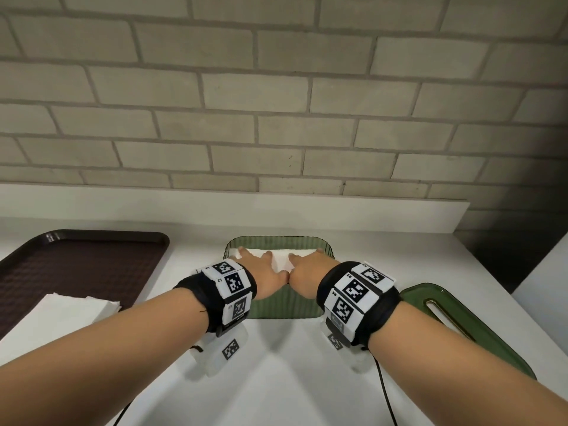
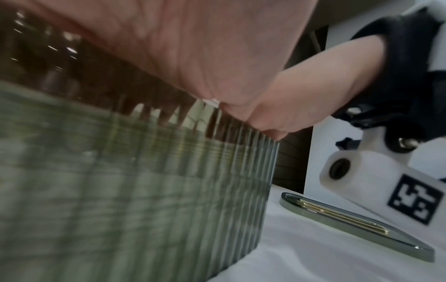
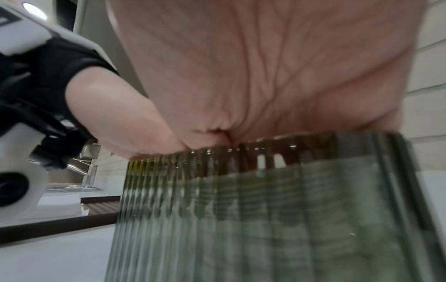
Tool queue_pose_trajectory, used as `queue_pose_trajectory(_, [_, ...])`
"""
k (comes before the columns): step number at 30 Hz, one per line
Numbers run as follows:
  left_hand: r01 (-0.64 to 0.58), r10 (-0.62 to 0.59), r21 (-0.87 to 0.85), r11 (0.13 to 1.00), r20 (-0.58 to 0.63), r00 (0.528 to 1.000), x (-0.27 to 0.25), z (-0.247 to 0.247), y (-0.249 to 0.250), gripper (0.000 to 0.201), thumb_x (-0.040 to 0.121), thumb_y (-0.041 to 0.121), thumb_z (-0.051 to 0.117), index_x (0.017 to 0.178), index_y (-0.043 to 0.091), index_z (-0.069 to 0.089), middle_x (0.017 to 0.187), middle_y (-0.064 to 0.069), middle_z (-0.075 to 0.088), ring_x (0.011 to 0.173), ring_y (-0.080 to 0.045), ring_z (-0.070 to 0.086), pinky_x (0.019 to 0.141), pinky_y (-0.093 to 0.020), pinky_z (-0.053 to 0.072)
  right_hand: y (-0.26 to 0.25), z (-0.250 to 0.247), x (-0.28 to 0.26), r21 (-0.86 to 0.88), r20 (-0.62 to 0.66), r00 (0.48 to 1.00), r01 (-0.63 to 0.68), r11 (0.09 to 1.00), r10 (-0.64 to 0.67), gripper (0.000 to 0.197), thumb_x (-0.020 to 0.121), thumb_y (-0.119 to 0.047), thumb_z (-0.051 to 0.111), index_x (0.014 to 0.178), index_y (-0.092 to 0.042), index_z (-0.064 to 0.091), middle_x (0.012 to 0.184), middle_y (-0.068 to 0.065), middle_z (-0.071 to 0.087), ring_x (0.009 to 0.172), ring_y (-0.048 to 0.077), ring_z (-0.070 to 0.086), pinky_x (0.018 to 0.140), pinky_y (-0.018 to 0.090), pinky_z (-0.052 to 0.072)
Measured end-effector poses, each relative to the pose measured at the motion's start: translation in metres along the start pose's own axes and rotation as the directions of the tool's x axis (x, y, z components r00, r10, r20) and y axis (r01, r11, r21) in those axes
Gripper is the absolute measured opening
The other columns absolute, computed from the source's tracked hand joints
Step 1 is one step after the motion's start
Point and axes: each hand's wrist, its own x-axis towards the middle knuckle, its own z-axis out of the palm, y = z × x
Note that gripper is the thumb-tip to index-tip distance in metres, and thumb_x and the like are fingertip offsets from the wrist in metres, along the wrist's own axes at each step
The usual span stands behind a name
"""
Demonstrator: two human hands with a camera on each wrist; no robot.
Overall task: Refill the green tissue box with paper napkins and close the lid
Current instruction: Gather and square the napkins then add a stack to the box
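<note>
The ribbed green tissue box (image 1: 282, 305) stands open on the white counter, with white paper napkins (image 1: 284, 256) stacked inside. Both hands lie flat on the napkins, fingers spread: my left hand (image 1: 261, 265) on the left half, my right hand (image 1: 307, 264) on the right half, thumbs touching near the front wall. The wrist views show each palm over the box's ribbed wall (image 2: 144, 190) (image 3: 265, 219). The green lid (image 1: 461, 318) with its gold-rimmed slot lies flat on the counter to the right of the box, also visible in the left wrist view as the lid (image 2: 350, 223).
A dark brown tray (image 1: 76, 265) sits at the left, with a stack of spare white napkins (image 1: 70, 312) on its near end. A brick wall and a white ledge (image 1: 233, 207) stand behind the box. The counter edge drops off at the right.
</note>
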Motion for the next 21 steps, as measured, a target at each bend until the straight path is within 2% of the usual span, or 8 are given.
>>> queue_pose_trajectory(1, [0.008, -0.008, -0.045, 0.999, 0.008, 1.0, 0.001, 0.0, 0.0, 0.077, 0.087, 0.064, 0.029, 0.151, 0.025, 0.009, 0.155, -0.023, 0.006, 0.136, -0.043, 0.029, 0.111, -0.046, 0.029, 0.0, 0.0, 0.0, -0.001, 0.008, 1.0, -0.009, 1.0, 0.009, 0.061, 0.097, -0.02, 0.033, 0.151, -0.02, 0.004, 0.151, 0.024, 0.022, 0.143, 0.04, 0.01, 0.111, 0.048, 0.027])
queue_pose_trajectory(3, [-0.013, 0.012, -0.12, 0.993, -0.011, 1.0, 0.003, -0.002, -0.001, 0.087, 0.078, 0.07, 0.036, 0.146, 0.015, 0.027, 0.142, -0.018, 0.041, 0.123, -0.033, 0.049, 0.102, -0.038, 0.041, -0.001, -0.002, -0.001, 0.011, 0.01, 1.0, -0.016, 1.0, 0.016, 0.061, 0.097, -0.02, 0.034, 0.151, -0.02, 0.005, 0.15, 0.026, 0.023, 0.141, 0.039, 0.017, 0.109, 0.044, 0.029])
queue_pose_trajectory(5, [-0.022, 0.016, -0.122, 0.992, -0.05, 0.999, 0.003, -0.005, -0.001, 0.082, 0.079, 0.068, 0.044, 0.139, 0.013, 0.035, 0.128, -0.01, 0.054, 0.114, -0.026, 0.055, 0.092, -0.031, 0.045, -0.002, -0.004, -0.005, 0.042, -0.006, 1.0, -0.013, 0.999, 0.014, 0.06, 0.097, -0.021, 0.035, 0.151, -0.021, 0.009, 0.149, 0.024, 0.025, 0.138, 0.039, 0.025, 0.107, 0.042, 0.032])
queue_pose_trajectory(8, [0.011, -0.019, -0.07, 0.997, -0.111, 0.994, -0.004, -0.008, 0.0, 0.082, 0.078, 0.07, 0.046, 0.138, 0.014, 0.037, 0.13, -0.011, 0.05, 0.116, -0.027, 0.053, 0.094, -0.033, 0.045, -0.001, -0.001, -0.013, 0.091, -0.098, 0.995, 0.013, 0.996, -0.004, 0.053, 0.095, -0.02, 0.037, 0.147, -0.015, 0.026, 0.143, 0.019, 0.038, 0.131, 0.035, 0.037, 0.103, 0.039, 0.038])
queue_pose_trajectory(11, [-0.002, 0.017, 0.069, 0.998, -0.222, 0.975, -0.013, -0.009, 0.0, 0.077, 0.085, 0.066, 0.038, 0.137, 0.009, 0.036, 0.135, -0.015, 0.042, 0.122, -0.029, 0.044, 0.1, -0.036, 0.039, 0.004, 0.004, -0.026, 0.142, -0.26, 0.963, 0.105, 0.984, -0.065, 0.034, 0.093, -0.019, 0.041, 0.122, -0.005, 0.053, 0.121, 0.017, 0.057, 0.111, 0.034, 0.054, 0.082, 0.036, 0.043])
queue_pose_trajectory(13, [-0.06, 0.073, 0.053, 0.997, -0.293, 0.953, -0.021, -0.009, -0.006, 0.068, 0.089, 0.06, 0.038, 0.136, 0.01, 0.036, 0.138, -0.014, 0.038, 0.125, -0.029, 0.04, 0.102, -0.038, 0.039, 0.006, 0.008, -0.039, 0.196, -0.333, 0.941, 0.134, 0.971, -0.063, 0.029, 0.095, -0.02, 0.039, 0.115, -0.006, 0.056, 0.114, 0.014, 0.059, 0.106, 0.031, 0.057, 0.077, 0.033, 0.043])
queue_pose_trajectory(18, [-0.214, 0.17, -0.071, 0.974, -0.391, 0.905, -0.062, 0.0, -0.034, 0.063, 0.089, 0.061, 0.038, 0.137, 0.021, 0.036, 0.145, 0.0, 0.033, 0.131, -0.021, 0.034, 0.106, -0.037, 0.036, 0.015, 0.03, -0.088, 0.319, -0.499, 0.862, 0.282, 0.905, -0.093, 0.035, 0.098, -0.027, 0.036, 0.125, -0.016, 0.055, 0.122, 0.003, 0.06, 0.11, 0.018, 0.057, 0.091, 0.026, 0.046])
queue_pose_trajectory(21, [-0.286, 0.198, -0.164, 0.944, -0.413, 0.889, -0.097, 0.014, -0.063, 0.059, 0.087, 0.062, 0.041, 0.137, 0.031, 0.035, 0.147, 0.01, 0.029, 0.134, -0.012, 0.03, 0.109, -0.027, 0.032, 0.027, 0.044, -0.12, 0.355, -0.527, 0.839, 0.361, 0.862, -0.134, 0.035, 0.097, -0.034, 0.04, 0.129, -0.028, 0.054, 0.124, -0.008, 0.061, 0.091, 0.0, 0.058, 0.084, 0.012, 0.042])
